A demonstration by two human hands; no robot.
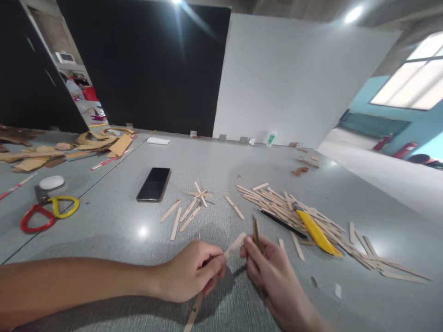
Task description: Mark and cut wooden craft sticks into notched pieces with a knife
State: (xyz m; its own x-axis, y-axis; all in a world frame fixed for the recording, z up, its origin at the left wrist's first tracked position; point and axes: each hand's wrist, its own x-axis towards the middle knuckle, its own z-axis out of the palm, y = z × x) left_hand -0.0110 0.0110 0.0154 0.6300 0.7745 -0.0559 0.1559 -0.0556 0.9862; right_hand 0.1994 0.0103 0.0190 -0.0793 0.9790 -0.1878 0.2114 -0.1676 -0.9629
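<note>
My left hand point(199, 272) is closed with its fingertips pinching a wooden craft stick point(236, 243), whose pale far end points toward my right hand. Another length of craft stick point(194, 314) shows below the left hand; whether it joins the held one is hidden. My right hand point(272, 276) grips a slim brownish tool with a dark tip point(256, 232), held upright close to the stick's end; its exact kind is blurred. Ahead of my hands lie several loose craft sticks point(176, 224) and a star-shaped group of crossed sticks point(200, 194).
To the right, a pile of craft sticks point(270, 203) lies with a black pen point(282, 223) and a yellow utility knife point(316, 232). A phone point(154, 184), scissors point(50, 213), a white oval object point(51, 182) and cardboard scraps point(38, 157) are on the left. Panels point(277, 78) stand behind the table.
</note>
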